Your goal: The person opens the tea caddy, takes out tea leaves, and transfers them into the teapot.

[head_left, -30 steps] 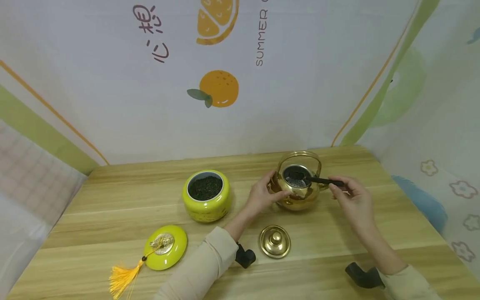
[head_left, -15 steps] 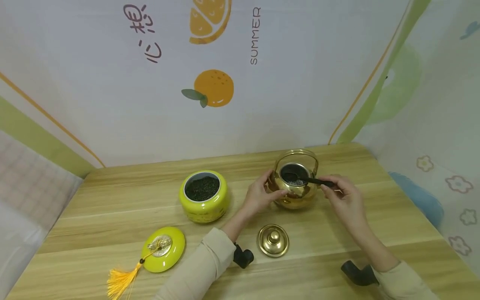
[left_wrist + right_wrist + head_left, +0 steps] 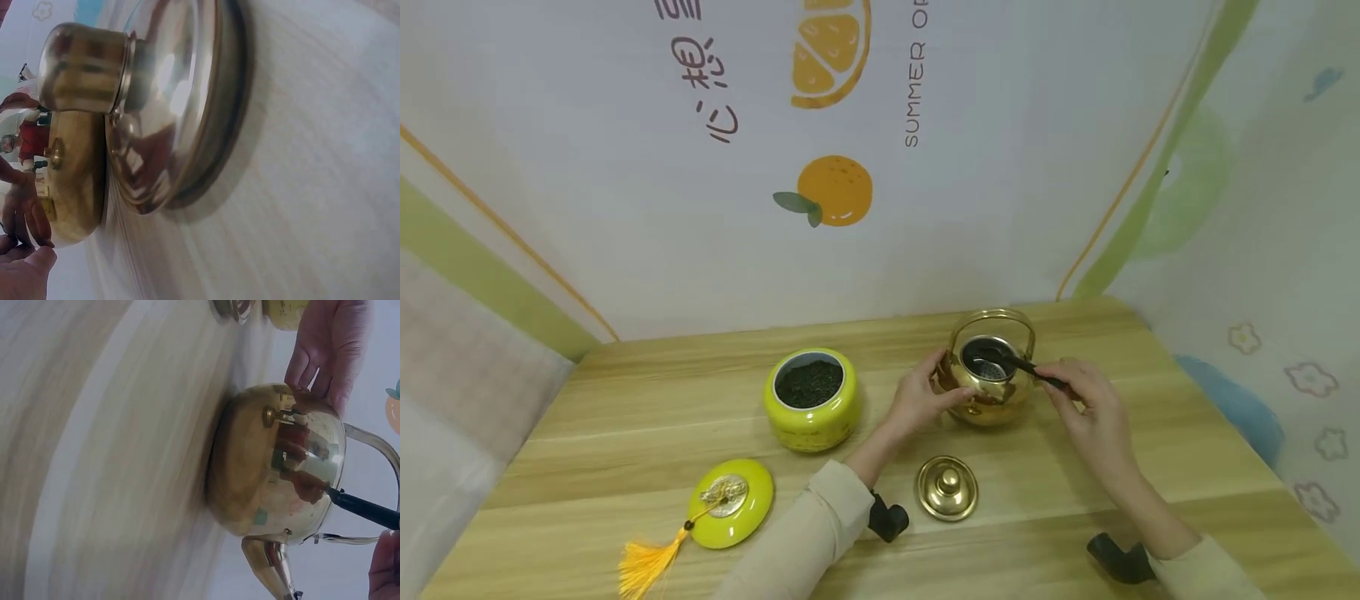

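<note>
My left hand (image 3: 921,398) holds a shiny gold teapot (image 3: 988,408) by its left side, thumb across the front. In the right wrist view its fingers rest against the upper body of the teapot (image 3: 269,469). A metal strainer (image 3: 997,369) with small holes sits in the uncovered mouth. Between thumb and fingers, my right hand (image 3: 1093,417) pinches the handle of a black spoon (image 3: 1026,365). The spoon's head lies over the strainer, within the mouth. The teapot's gold lid (image 3: 948,488) rests on the table in front, knob up; it fills much of the left wrist view.
Left of the teapot stands a yellow-green jar (image 3: 812,425) holding dark tea leaves (image 3: 809,384). Its lid (image 3: 730,504), with a yellow tassel (image 3: 651,567), lies nearer the front. The teapot's arched handle (image 3: 992,314) rises above its mouth. A printed cloth (image 3: 737,250) hangs behind the wooden table (image 3: 662,400).
The spoon's head has turned and now looks narrower, and its handle slopes down more towards my right hand. My left hand keeps its hold on the teapot. The head view shifts slightly.
</note>
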The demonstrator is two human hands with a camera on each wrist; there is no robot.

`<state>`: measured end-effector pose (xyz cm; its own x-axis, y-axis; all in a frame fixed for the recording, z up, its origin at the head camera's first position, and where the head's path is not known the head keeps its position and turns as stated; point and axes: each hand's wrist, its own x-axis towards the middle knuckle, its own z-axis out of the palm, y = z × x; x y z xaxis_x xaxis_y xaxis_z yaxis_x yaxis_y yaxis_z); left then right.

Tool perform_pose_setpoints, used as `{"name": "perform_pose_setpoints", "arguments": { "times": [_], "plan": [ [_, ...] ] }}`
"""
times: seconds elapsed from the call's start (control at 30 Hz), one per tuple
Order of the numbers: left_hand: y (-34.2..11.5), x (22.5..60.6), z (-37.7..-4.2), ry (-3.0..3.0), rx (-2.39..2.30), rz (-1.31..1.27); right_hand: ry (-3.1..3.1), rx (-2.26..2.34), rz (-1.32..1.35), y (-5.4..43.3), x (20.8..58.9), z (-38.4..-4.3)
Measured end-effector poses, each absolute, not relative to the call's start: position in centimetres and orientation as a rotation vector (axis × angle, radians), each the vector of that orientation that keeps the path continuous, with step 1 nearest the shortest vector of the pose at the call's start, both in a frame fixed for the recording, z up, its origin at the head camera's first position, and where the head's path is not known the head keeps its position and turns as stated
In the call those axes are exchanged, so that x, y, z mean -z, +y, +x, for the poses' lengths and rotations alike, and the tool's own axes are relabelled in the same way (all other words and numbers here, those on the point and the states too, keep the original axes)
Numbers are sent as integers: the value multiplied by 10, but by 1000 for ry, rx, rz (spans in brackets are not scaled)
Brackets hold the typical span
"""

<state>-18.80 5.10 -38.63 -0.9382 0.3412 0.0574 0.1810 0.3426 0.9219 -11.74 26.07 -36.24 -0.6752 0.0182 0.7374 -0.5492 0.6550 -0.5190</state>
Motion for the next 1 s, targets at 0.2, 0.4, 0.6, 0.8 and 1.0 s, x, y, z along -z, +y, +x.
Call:
{"name": "perform_pose_setpoints", "arguments": {
  "times": [0.2,0.4,0.6,0.8,1.0],
  "plan": [
    [34,385,-181,2480,-1628,454,-2047,-1427,104,251,359,-106],
    [0,364,-158,2353,-1707,524,-1661,-1938,9,237,343,-93],
    [-61,347,-138,2312,-1990,586,-1722,-2017,188,200,327,-100],
    [-135,348,-143,2511,-2082,315,-1935,-1943,344,152,328,-126],
    [-170,368,-150,2543,-1775,199,-2089,-1838,464,108,335,-153]
  ]
}}
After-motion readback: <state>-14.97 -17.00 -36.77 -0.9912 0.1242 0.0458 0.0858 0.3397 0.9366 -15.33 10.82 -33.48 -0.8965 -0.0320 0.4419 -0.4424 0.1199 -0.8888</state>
